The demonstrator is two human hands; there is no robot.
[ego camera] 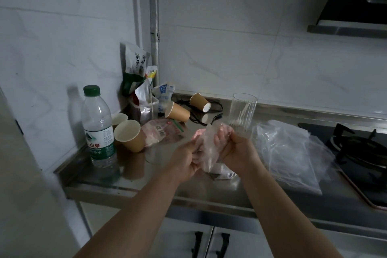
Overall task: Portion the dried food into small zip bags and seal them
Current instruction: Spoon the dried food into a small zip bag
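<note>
Head view, hands: our left hand (185, 158) and right hand (234, 150) both have fingers curled round a small clear plastic zip bag (206, 148), held up between them just above the steel counter (146, 182).
Head view, step in hand: we judge we are working the bag's mouth open or shut; which one we cannot tell, and the contents are blurred.
Head view, doing it well: we should pinch both strips of the zip near one end, keep the mouth uppermost so nothing spills, and run along its whole width.
Head view, spare bags: a loose stack of clear plastic bags (293, 153) lies just to the right, near the black gas hob (360, 151).
Head view, food source: a pink printed food packet (161, 132) lies flat behind our hands, by a brown paper cup (129, 135).
Head view, writing: the clear green-capped water bottle (98, 123) shows "山泉" in red and "水" below; the upright white-and-green pouch (135, 67) shows "小", the rest unreadable.
</note>
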